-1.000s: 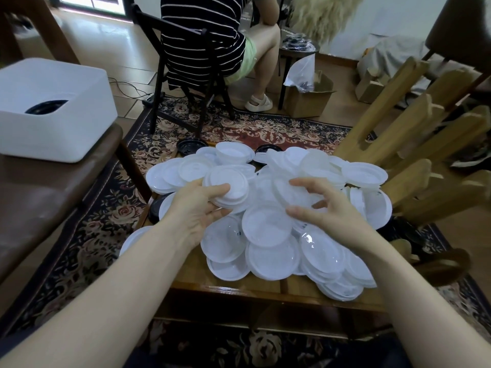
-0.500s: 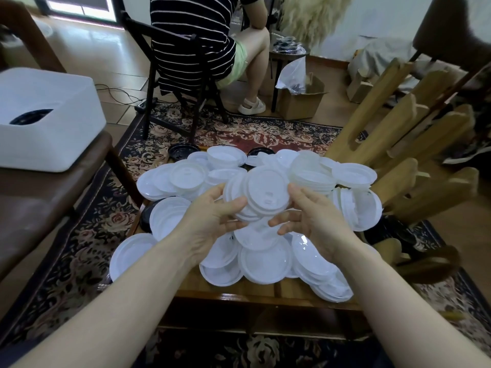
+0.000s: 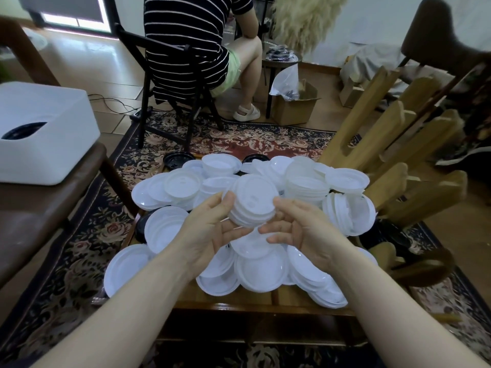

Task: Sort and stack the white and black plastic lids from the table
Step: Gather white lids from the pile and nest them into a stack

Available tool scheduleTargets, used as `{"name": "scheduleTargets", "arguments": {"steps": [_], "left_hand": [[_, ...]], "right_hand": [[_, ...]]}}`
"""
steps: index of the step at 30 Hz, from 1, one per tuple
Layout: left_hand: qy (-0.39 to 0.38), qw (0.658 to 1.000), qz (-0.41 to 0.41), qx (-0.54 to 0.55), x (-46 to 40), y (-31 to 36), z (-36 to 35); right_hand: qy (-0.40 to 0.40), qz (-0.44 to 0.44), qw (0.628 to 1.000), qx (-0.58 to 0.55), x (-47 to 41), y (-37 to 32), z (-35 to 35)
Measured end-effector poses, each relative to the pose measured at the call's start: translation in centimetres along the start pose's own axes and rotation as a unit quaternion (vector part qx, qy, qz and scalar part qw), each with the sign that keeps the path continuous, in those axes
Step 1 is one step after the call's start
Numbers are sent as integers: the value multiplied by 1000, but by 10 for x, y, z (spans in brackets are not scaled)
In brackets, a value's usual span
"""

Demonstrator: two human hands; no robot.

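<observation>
Wooden table at lower centre lay mostly buried under a loose heap of white lids, so the sorting looked barely begun. At the frame's centre, the left hand and right hand gripped a small nested stack of white lids between curled fingers. Black lids showed only at the pile's far and left edges, unstacked.

Tabletop: white lids are crowding nearly all of the wooden table.
Near edge: a bare strip is staying open.
Right: wooden rack is blocking.
Left: brown bench is flanking.
</observation>
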State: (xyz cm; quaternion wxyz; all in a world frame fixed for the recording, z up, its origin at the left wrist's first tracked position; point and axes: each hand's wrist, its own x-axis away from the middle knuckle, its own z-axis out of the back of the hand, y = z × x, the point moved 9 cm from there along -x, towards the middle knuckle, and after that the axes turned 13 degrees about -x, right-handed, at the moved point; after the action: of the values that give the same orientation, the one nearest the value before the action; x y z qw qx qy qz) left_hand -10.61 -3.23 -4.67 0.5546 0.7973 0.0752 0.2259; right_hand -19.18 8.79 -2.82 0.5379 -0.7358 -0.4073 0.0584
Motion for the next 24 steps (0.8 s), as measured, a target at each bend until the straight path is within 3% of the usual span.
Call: {"name": "scheduleTargets", "arguments": {"steps": [8, 11, 13, 15, 17, 22, 24], "left_hand": [[23, 999, -11, -29, -6, -5, 6], [36, 999, -3, -23, -8, -7, 7], [55, 998, 5, -25, -10, -10, 11], [69, 997, 14, -26, -11, -14, 14], [72, 997, 22, -10, -12, -17, 15], [51, 998, 30, 6, -10, -16, 10], [46, 998, 38, 9, -11, -18, 9]], "right_hand": [[43, 72, 966, 244, 6, -8, 5], [62, 151, 938, 306, 3, -24, 10], [104, 255, 879, 389, 1, -48, 20], [158, 356, 770, 505, 1, -73, 25], [199, 375, 695, 580, -7, -84, 32], [236, 303, 642, 663, -25, -80, 44], [239, 296, 640, 668, -25, -79, 43]]}}
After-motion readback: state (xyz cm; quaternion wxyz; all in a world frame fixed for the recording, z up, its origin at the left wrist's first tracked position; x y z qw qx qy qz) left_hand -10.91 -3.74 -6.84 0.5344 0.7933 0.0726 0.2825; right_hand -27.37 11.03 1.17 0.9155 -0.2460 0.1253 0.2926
